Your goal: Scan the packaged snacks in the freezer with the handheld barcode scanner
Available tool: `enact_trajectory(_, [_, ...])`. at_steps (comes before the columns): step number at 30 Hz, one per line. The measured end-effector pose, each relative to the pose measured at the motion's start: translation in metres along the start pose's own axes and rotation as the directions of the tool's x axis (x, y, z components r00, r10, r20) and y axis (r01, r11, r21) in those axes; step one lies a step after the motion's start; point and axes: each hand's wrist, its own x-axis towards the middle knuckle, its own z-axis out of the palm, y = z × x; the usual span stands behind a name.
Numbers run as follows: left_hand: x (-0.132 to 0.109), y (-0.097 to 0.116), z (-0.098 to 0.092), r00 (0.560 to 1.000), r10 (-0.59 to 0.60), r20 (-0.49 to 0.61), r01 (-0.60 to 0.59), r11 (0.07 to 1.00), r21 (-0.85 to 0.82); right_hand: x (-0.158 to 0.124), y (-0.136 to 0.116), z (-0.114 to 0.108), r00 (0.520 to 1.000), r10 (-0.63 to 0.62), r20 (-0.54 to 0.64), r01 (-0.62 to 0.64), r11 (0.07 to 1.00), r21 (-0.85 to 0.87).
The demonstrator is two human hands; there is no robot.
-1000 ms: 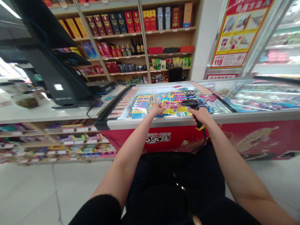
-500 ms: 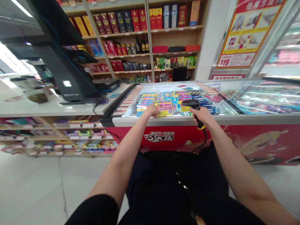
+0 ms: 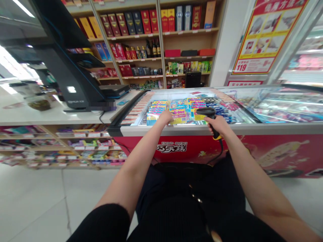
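Observation:
My right hand (image 3: pixel 219 124) is closed round the handle of a black barcode scanner (image 3: pixel 207 112), whose head points left over the chest freezer (image 3: pixel 176 129). A black cable hangs from the handle down the freezer's red front. My left hand (image 3: pixel 165 117) is closed on a yellow snack packet (image 3: pixel 179 117) held just above the freezer's front rim, right in front of the scanner head. Below lie rows of bright packets (image 3: pixel 156 108) inside the freezer.
A white counter (image 3: pixel 50 116) at the left carries a black till terminal (image 3: pixel 68 67) and a flat black device (image 3: pixel 114 90). Small goods fill the racks under it. Wooden shelves (image 3: pixel 156 37) of boxed bottles stand behind; a red poster (image 3: pixel 262 37) hangs at the right.
My left hand has shifted the yellow packet slightly right, closer to the scanner head. The view rose and steadied after the first frame. My right hand stays put.

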Motion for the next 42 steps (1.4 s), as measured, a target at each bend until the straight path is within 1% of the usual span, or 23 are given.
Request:
enact_trajectory(2, [-0.002, 0.001, -0.002, 0.998, -0.014, 0.066, 0.011, 0.999, 0.048, -0.001, 0.000, -0.001, 1.000, -0.002, 0.001, 0.002, 1.000, 0.005])
enact_trajectory(3, [-0.003, 0.001, -0.004, 0.997, -0.014, 0.082, 0.008, 0.997, 0.074, -0.001, 0.000, -0.001, 1.000, -0.003, 0.001, 0.003, 1.000, 0.008])
enact_trajectory(4, [-0.005, 0.002, -0.005, 0.997, -0.010, 0.072, 0.003, 0.995, 0.096, -0.002, -0.001, -0.001, 1.000, -0.003, 0.000, 0.003, 1.000, 0.010])
enact_trajectory(5, [-0.007, 0.003, -0.005, 0.999, -0.003, 0.036, -0.001, 0.993, 0.118, -0.003, -0.001, -0.001, 1.000, 0.000, -0.001, 0.000, 1.000, 0.008])
enact_trajectory(7, [-0.013, 0.009, -0.005, 0.998, 0.010, -0.068, 0.000, 0.989, 0.146, -0.005, -0.003, -0.001, 1.000, 0.008, -0.003, -0.008, 1.000, 0.002])
enact_trajectory(10, [-0.024, 0.027, 0.004, 0.974, 0.012, -0.224, 0.017, 0.992, 0.125, -0.006, -0.003, -0.002, 1.000, 0.009, -0.001, -0.009, 1.000, 0.001])
enact_trajectory(12, [-0.030, 0.042, 0.018, 0.925, 0.089, -0.370, -0.049, 0.992, 0.116, -0.005, -0.002, -0.003, 1.000, 0.004, 0.000, -0.004, 1.000, 0.007])
enact_trajectory(13, [-0.033, 0.049, 0.026, 0.895, 0.180, -0.407, -0.138, 0.982, 0.132, -0.005, -0.001, -0.003, 1.000, 0.002, -0.003, -0.002, 1.000, 0.008])
enact_trajectory(14, [-0.034, 0.055, 0.034, 0.871, 0.273, -0.409, -0.229, 0.961, 0.155, -0.004, -0.001, -0.004, 1.000, 0.002, -0.007, -0.002, 1.000, 0.005])
enact_trajectory(16, [-0.036, 0.062, 0.051, 0.848, 0.386, -0.363, -0.335, 0.921, 0.197, -0.003, 0.001, -0.005, 1.000, 0.001, -0.016, -0.001, 1.000, -0.001])
enact_trajectory(18, [-0.034, 0.063, 0.063, 0.854, 0.405, -0.326, -0.349, 0.912, 0.217, -0.004, 0.001, -0.007, 1.000, -0.004, -0.019, 0.004, 1.000, 0.001])
enact_trajectory(21, [-0.031, 0.055, 0.071, 0.857, 0.393, -0.334, -0.333, 0.916, 0.224, -0.004, 0.001, -0.009, 1.000, -0.008, -0.029, 0.008, 1.000, 0.007])
enact_trajectory(26, [-0.024, 0.039, 0.072, 0.854, 0.371, -0.364, -0.308, 0.925, 0.221, -0.005, 0.001, -0.010, 0.999, 0.013, -0.037, -0.013, 1.000, 0.002])
enact_trajectory(30, [-0.022, 0.037, 0.077, 0.849, 0.361, -0.387, -0.304, 0.931, 0.202, -0.002, 0.005, -0.009, 1.000, 0.002, -0.019, -0.002, 1.000, 0.006])
enact_trajectory(32, [-0.021, 0.037, 0.076, 0.838, 0.367, -0.404, -0.311, 0.929, 0.201, -0.001, 0.006, -0.009, 1.000, -0.001, -0.012, 0.002, 1.000, 0.027])
enact_trajectory(34, [-0.018, 0.036, 0.072, 0.820, 0.395, -0.415, -0.334, 0.918, 0.214, -0.001, 0.006, -0.009, 1.000, 0.007, -0.011, -0.006, 0.999, 0.040])
enact_trajectory(38, [-0.005, 0.040, 0.059, 0.767, 0.495, -0.409, -0.418, 0.868, 0.267, -0.002, 0.004, -0.009, 1.000, 0.016, -0.013, -0.016, 0.999, 0.032])
enact_trajectory(40, [0.002, 0.043, 0.054, 0.757, 0.521, -0.395, -0.440, 0.853, 0.281, -0.002, 0.004, -0.009, 1.000, 0.012, -0.009, -0.012, 0.999, 0.036])
enact_trajectory(42, [0.006, 0.046, 0.052, 0.763, 0.517, -0.389, -0.439, 0.855, 0.276, 0.000, 0.005, -0.010, 1.000, 0.000, -0.006, 0.000, 0.999, 0.040])
